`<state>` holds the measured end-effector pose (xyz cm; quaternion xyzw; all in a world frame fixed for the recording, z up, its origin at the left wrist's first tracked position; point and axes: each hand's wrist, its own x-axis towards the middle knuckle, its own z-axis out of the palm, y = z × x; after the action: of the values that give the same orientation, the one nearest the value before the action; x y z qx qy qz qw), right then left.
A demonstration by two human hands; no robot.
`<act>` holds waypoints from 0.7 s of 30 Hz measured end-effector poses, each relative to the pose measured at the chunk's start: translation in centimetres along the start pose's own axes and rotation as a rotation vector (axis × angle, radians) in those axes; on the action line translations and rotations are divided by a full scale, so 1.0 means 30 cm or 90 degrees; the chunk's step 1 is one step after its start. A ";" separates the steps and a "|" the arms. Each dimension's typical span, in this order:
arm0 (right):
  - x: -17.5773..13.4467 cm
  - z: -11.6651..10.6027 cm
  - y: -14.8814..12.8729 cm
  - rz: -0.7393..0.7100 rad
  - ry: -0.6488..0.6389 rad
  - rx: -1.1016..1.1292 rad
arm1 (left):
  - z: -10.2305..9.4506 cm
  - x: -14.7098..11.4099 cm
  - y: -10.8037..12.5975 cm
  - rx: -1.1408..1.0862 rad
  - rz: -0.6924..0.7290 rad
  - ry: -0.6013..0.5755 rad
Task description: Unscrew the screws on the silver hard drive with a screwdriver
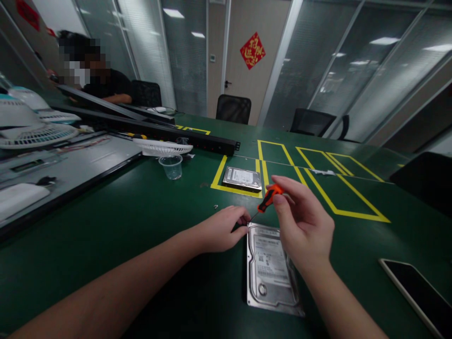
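A silver hard drive (270,268) with a white label lies flat on the green table in front of me. My right hand (307,226) is closed round the orange and black handle of a small screwdriver (270,197). Its thin shaft slants down to the drive's far left corner, where the tip meets or nearly meets the metal. At that same corner my left hand (226,229) grips the drive's edge with curled fingers and thumb. Just beyond the left hand lie tiny screws (215,206). Part of the drive's right side is hidden by my right hand.
Farther off, a second hard drive (243,178) rests inside a yellow tape outline. Left of it stand a clear plastic cup (171,168) and a long black bar (197,141). A phone (416,289) lies at the right. A person (113,84) sits at the far left.
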<state>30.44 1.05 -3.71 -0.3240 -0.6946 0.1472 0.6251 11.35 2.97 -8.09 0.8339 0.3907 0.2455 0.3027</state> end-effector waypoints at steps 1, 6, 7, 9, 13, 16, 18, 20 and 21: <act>-0.002 0.000 0.001 0.007 -0.009 0.003 | 0.000 0.000 0.000 0.002 -0.001 0.000; -0.004 0.005 0.003 0.032 -0.005 0.046 | 0.001 0.001 -0.003 0.006 -0.001 0.000; -0.003 0.006 0.004 0.025 0.007 0.045 | 0.001 0.001 -0.004 0.006 -0.001 -0.002; 0.000 0.007 0.005 0.011 0.026 0.035 | 0.000 0.000 -0.003 0.008 -0.005 -0.006; 0.001 0.002 0.011 0.005 0.014 0.003 | -0.001 -0.002 -0.002 0.008 -0.015 -0.010; -0.002 -0.007 0.010 0.014 -0.016 -0.012 | 0.002 -0.001 -0.006 0.002 -0.005 -0.003; -0.003 -0.012 0.005 0.021 -0.033 -0.019 | 0.005 0.000 -0.010 0.000 0.006 0.004; -0.002 -0.014 0.000 0.023 -0.041 -0.030 | 0.007 0.000 -0.012 0.000 0.010 0.008; -0.001 -0.012 -0.003 0.023 -0.041 -0.032 | 0.007 0.001 -0.012 -0.001 0.009 0.007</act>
<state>30.77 0.90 -3.60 -0.3476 -0.7119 0.1514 0.5911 11.32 3.11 -8.50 0.8351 0.3864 0.2521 0.2995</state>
